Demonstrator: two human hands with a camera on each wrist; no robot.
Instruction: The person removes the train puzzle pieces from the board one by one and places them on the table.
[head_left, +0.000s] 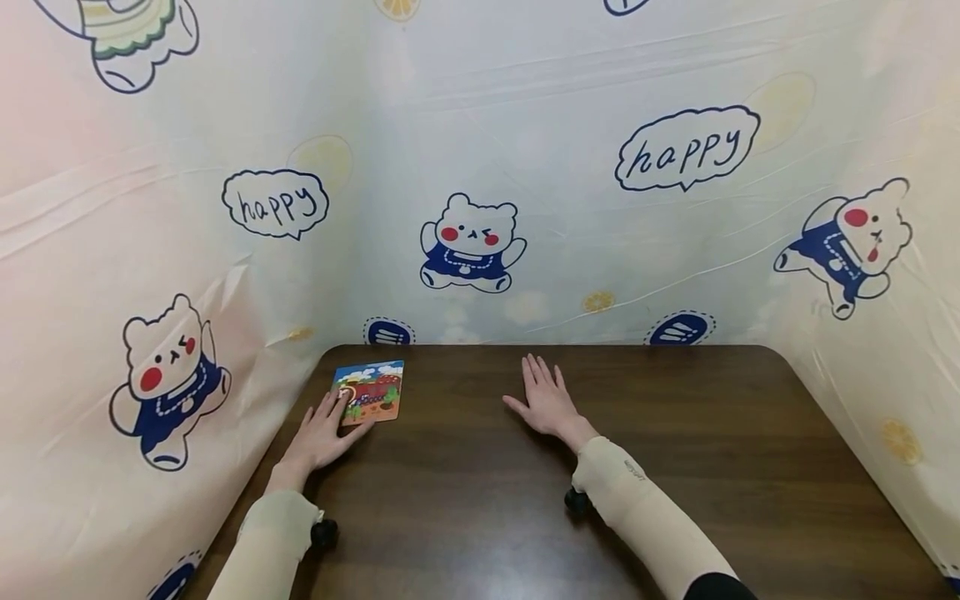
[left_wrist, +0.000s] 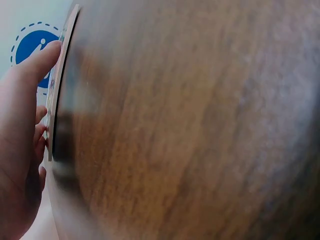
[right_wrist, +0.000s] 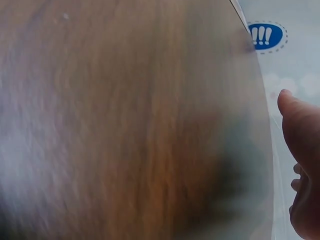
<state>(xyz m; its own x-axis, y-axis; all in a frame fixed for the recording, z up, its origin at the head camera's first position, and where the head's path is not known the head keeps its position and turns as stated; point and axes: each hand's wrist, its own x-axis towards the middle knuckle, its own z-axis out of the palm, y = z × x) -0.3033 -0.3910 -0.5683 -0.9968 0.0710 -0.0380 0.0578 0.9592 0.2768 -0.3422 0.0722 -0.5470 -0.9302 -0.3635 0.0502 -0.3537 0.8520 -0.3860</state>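
A thin rectangular board [head_left: 375, 393] with a colourful cartoon picture of blue sky, clouds and orange ground lies at the table's far left corner. My left hand [head_left: 321, 437] rests at its near left side with fingers spread, fingertips over the picture. In the left wrist view the thumb [left_wrist: 47, 57] lies along the face of the board [left_wrist: 56, 100], whose pale edge shows side-on. Out to the right, my right hand [head_left: 546, 400] is held palm down over the table near the far edge, fingers straight, thumb out, holding nothing.
The dark brown wooden table [head_left: 480, 500] has rounded far corners. A pale curtain [head_left: 570, 242] printed with cartoon bears and "happy" bubbles hangs behind it and along both sides. Small black devices [head_left: 324, 533] sit on the undersides of both sleeved wrists.
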